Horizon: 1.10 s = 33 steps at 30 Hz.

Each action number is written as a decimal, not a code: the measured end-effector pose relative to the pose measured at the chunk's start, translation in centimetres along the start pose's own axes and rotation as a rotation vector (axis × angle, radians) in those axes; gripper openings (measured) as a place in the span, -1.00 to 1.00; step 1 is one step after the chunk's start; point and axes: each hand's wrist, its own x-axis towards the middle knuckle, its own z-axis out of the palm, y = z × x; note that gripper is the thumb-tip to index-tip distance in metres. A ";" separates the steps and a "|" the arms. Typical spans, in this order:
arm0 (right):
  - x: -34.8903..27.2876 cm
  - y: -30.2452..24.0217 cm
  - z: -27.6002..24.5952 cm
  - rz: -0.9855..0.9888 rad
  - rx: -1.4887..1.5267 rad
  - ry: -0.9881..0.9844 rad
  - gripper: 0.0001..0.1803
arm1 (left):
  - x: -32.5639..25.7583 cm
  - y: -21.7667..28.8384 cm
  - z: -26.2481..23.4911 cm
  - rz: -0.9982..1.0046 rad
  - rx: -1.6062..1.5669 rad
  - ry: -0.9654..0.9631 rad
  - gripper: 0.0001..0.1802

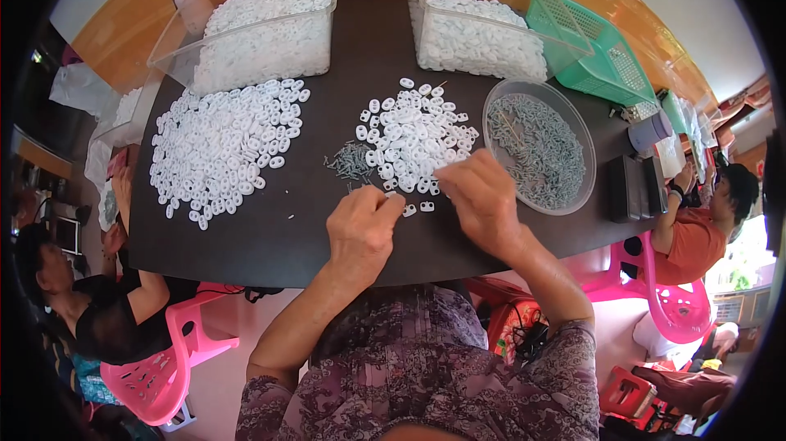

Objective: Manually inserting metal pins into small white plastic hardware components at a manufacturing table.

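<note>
— White rings (413, 134) heaped mid-table, just ahead of both hands; small screw pile (350, 161) beside them.
— Left hand (363, 228)?
— Curled, fingertips pinched on something tiny; cannot tell what.
— Right hand (483, 195)?
— Bent over the heap's near edge, fingers narrow, grip hidden.
— Beyond?
— Round bowl (573, 126) of grey screws, right of heap.

screw bowl (573, 126) right of ring pile (413, 138) | tubs (246, 40) behind
</note>
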 end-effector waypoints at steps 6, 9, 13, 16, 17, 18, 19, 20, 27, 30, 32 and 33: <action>-2.8 -3.1 1.9 0.206 0.287 0.023 -0.88 | 0.2 0.9 -2.4 -0.713 -0.889 -0.061 -0.87; -2.8 -4.4 3.2 0.164 0.315 0.054 -0.84 | -0.5 0.7 -2.8 -0.779 -1.063 -0.053 -0.87; -2.8 -5.5 4.4 0.205 0.335 0.122 -0.82 | -1.2 0.5 -2.6 -0.806 -1.207 -0.010 -0.85; -2.9 -5.7 4.8 0.247 0.401 0.112 -0.83 | -1.9 0.4 -2.5 -0.729 -1.065 0.050 -0.85; -2.8 -5.9 5.0 0.245 0.416 0.107 -0.83 | -2.2 0.3 -2.5 -0.738 -1.053 0.057 -0.85; -2.7 -6.0 5.0 0.214 0.393 0.121 -0.84 | -2.3 0.4 -2.6 -0.735 -0.990 0.045 -0.86; -2.6 -5.9 4.9 0.182 0.376 0.135 -0.84 | -2.3 0.7 -2.7 -0.735 -0.922 0.034 -0.87; -2.5 -6.0 4.6 0.156 0.362 0.144 -0.84 | -1.9 1.0 -3.0 -0.779 -0.911 0.015 -0.89; -2.3 -6.9 4.0 0.406 0.558 0.039 -0.82 | -2.3 0.4 -2.7 -0.853 -1.352 0.078 -0.85; -2.1 -6.8 4.1 0.525 0.725 -0.040 -0.78 | -2.5 0.5 -2.9 -0.836 -1.432 0.096 -0.82; -1.9 -6.9 4.4 0.524 0.740 -0.023 -0.81 | -2.7 0.4 -3.0 -0.835 -1.429 0.109 -0.82; -1.8 -7.0 4.6 0.525 0.752 0.002 -0.83 | -2.8 0.4 -3.0 -0.830 -1.427 0.113 -0.82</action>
